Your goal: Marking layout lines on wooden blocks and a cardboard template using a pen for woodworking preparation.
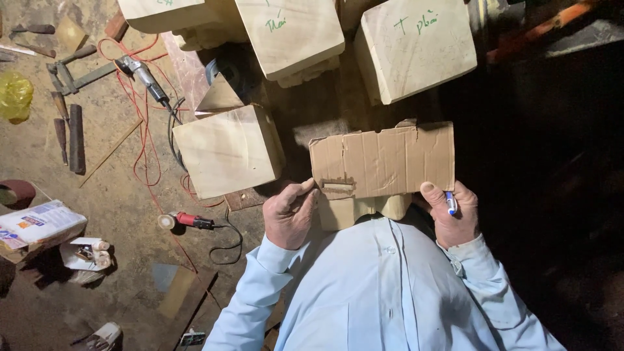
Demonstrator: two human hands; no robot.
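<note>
A torn sheet of brown cardboard (383,159) lies flat on a pale wooden block (338,211) in front of my body. My left hand (289,214) presses its thumb on the cardboard's lower left corner. My right hand (453,214) pins the lower right corner with its thumb and holds a blue and white pen (450,203) between the fingers. My light blue shirt sleeves fill the bottom of the view.
Several large pale wooden blocks (227,151) stand just beyond, two with handwriting on top. On the dirt floor at left lie an angle grinder (144,77), a red power tool (188,221), red cables, chisels (76,138), a yellow bag (14,96) and a printed box (39,224). The right side is dark.
</note>
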